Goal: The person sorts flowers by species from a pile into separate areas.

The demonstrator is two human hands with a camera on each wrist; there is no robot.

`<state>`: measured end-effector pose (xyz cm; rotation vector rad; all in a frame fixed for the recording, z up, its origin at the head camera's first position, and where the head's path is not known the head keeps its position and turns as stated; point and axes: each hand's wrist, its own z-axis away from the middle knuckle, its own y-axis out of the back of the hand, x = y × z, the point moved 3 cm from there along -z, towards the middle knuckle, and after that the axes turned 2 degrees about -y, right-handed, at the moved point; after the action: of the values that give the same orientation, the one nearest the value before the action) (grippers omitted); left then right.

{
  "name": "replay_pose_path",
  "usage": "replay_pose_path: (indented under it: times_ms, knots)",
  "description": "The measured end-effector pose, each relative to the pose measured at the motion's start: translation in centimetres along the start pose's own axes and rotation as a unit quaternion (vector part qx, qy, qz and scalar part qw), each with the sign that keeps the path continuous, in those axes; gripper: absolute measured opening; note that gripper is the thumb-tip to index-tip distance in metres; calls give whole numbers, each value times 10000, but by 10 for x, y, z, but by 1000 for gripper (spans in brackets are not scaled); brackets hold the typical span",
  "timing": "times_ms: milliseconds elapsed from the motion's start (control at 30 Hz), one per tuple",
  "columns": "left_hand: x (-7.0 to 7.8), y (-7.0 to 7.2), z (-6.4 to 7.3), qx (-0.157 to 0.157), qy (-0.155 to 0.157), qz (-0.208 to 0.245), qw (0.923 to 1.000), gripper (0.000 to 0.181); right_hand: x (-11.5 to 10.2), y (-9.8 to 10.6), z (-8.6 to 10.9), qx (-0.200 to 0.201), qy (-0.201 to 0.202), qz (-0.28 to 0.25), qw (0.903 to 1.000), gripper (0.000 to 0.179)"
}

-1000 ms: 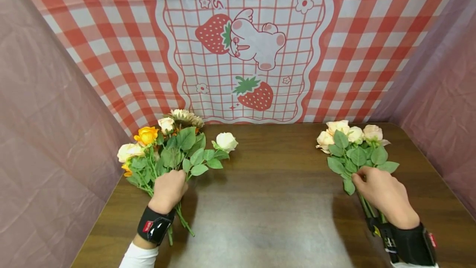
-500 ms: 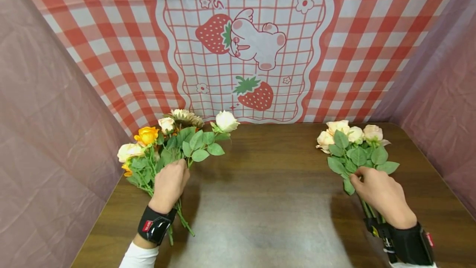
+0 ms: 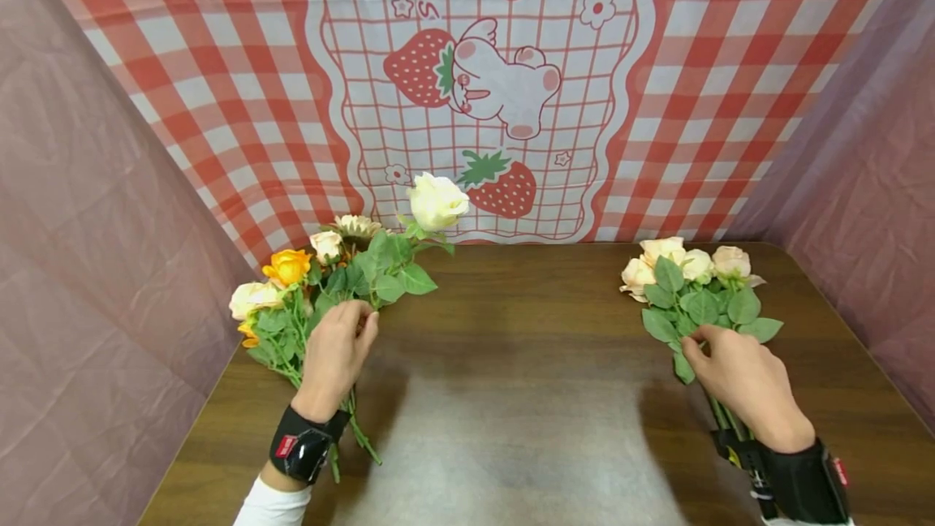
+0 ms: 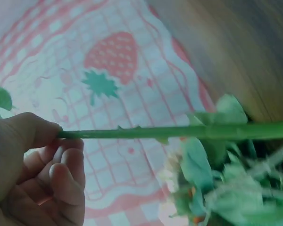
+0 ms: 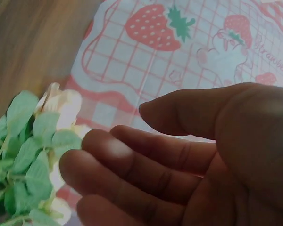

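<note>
My left hand [image 3: 339,355] pinches the green stem [image 4: 174,132] of a white rose [image 3: 437,203] between thumb and fingers. The bloom and its leaves stand up to the right of a mixed bunch of flowers [image 3: 289,268], with orange and cream blooms, lying at the left of the table. In the left wrist view the bare stem runs sideways from the fingertips. Over a bunch of peach roses [image 3: 665,254] at the right, my right hand [image 3: 752,380] hangs with nothing in it. The right wrist view shows its fingers [image 5: 132,165] loosely bent and the thumb apart from them.
The brown wooden table [image 3: 511,396] ends against a red-and-white checked cloth [image 3: 672,128] printed with strawberries. Pink fabric [image 3: 95,266] hangs along the left side, with more on the right. Both wrists wear black straps [image 3: 307,443].
The left hand has lifted the white rose up from the mixed bunch, so its bloom now stands higher, before the cloth. The right hand has shifted slightly left over the peach roses.
</note>
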<state>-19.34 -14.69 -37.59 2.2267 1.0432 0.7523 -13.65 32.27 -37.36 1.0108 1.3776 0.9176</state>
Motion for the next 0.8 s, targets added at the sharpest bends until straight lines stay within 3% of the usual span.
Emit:
replay_pose_path:
  times_ms: [133,233,333,433,567,800]
  knots:
    - [13,3,-2,118,-93,684,9975,4,-15,2,2,344,422,-209,9983,19]
    - [25,5,-3,132,-124,1285,9915,7,-33,1,5,661,895,-424,9929,12]
    - [41,4,-3,130,-156,2009,9794,8,-55,-6,9,956,1393,-750,9828,9]
    - [60,1,0,68,-108,2729,9620,7,-81,-20,16,911,1829,-1317,9700,14]
    - [86,-7,8,-79,80,3422,9395,6,-115,-43,31,508,2300,-2311,9440,26]
    - [124,-22,20,-472,494,4201,9049,6,-164,-60,61,370,2974,-3461,8891,60]
